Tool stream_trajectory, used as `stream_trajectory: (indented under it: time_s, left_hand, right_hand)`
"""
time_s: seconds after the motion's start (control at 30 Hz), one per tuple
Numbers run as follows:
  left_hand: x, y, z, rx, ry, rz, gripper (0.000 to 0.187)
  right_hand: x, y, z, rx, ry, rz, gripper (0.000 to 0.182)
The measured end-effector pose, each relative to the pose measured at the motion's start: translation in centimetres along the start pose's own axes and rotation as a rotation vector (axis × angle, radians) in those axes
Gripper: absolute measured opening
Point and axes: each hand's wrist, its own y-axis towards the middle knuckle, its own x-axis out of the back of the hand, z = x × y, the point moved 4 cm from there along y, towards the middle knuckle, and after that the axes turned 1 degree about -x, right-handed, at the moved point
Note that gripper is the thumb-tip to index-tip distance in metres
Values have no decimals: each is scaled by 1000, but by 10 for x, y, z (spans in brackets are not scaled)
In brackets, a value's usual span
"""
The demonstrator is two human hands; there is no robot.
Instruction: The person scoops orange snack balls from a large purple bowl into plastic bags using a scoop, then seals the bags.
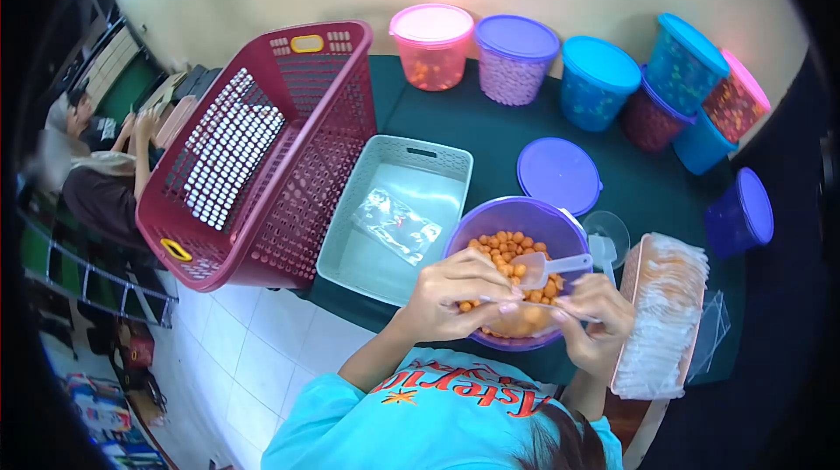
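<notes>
Both my hands meet over a purple bowl full of orange round snacks. My left hand and my right hand pinch the top of a small clear plastic bag that holds some of the orange snacks. A clear plastic scoop rests in the bowl just above my fingers, with its handle pointing right. The lower part of the bag is partly hidden behind my fingers.
A grey basket left of the bowl holds one filled bag. A large red basket leans at the table's left edge. A purple lid, a tray of empty bags and several lidded tubs surround the bowl. Another person sits far left.
</notes>
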Motion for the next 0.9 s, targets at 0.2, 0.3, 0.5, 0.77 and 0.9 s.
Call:
stream_trajectory:
  time_s: [0.2,0.3,0.5,0.77,0.9]
  left_hand:
    - [11,0,-12,-69,220,77,14]
    - [22,-5,-1,4,175,-107,12]
    - [157,-33,-31,-207,426,-1251,14]
    - [185,-31,-11,212,538,-1007,45]
    - [125,-26,-1,201,395,-888,40]
  right_hand:
    - [3,1,-4,22,82,42,18]
    - [-12,4,-9,-144,46,174,24]
    - [14,-7,-32,-282,248,36,43]
    - [14,-13,-41,-259,21,150,25]
    - [36,-22,-50,-304,-63,104,22]
